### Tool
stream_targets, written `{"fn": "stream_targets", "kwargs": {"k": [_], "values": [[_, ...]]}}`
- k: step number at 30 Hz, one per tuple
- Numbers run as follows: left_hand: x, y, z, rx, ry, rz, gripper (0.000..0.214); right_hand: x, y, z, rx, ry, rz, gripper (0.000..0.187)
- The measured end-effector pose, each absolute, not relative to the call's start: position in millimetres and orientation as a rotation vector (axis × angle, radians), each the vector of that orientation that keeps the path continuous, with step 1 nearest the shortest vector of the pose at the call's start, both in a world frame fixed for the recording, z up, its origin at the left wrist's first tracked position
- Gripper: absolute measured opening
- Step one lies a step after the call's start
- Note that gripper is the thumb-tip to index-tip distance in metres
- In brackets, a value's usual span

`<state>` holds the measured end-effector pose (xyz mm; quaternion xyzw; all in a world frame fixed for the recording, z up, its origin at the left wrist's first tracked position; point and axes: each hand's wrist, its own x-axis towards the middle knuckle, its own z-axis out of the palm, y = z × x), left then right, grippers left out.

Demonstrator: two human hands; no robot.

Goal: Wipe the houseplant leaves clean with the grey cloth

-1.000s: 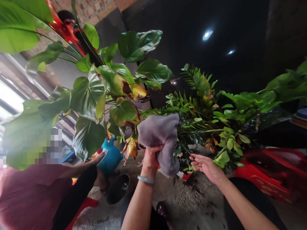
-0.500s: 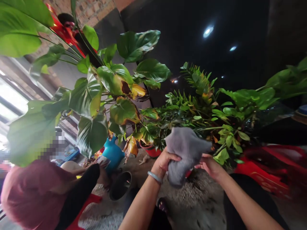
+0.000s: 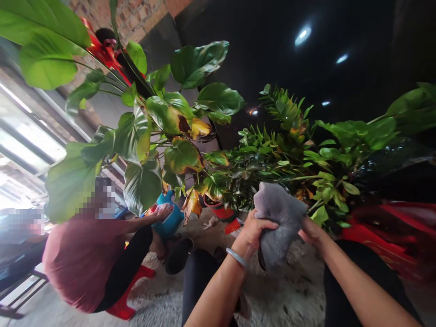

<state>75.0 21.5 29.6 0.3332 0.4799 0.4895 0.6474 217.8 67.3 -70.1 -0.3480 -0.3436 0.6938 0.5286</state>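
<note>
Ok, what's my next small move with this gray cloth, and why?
Perhaps settle your right hand on the edge of the gray cloth: your left hand grips it from one side, while the right is at the other, partly hidden behind it.

Gray cloth (image 3: 282, 220) now at right hand (image 3: 313, 234)

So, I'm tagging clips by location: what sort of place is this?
Probably a covered porch or unfinished ground-floor room: there's a bare brick wall, a rough, concrete-looking floor and a red plant pot.
</note>
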Motion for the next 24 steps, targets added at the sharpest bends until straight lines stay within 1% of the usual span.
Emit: {"fn": "stream_targets", "kwargs": {"k": [3,7,9,15,19,24], "values": [[67,33,50,0.803,1.065,1.174,0.034,222,70,-67,-0.856,-0.837,1.701,0.037],[63,46,66,0.808,0.985,1.318,0.036,228,71,-62,-0.91,-0.823,1.693,0.042],[66,45,59,0.78,1.006,1.316,0.037,229,68,-61,-0.898,-0.84,1.703,0.043],[82,32,18,0.718,1.141,1.145,0.038,224,63,-63,-0.785,-0.797,1.759,0.039],[78,30,23,0.702,1.184,1.19,0.039,225,67,-64,-0.818,-0.882,1.766,0.03],[77,23,33,0.695,1.192,1.192,0.037,228,70,-63,-0.814,-0.926,1.758,0.037]]}}
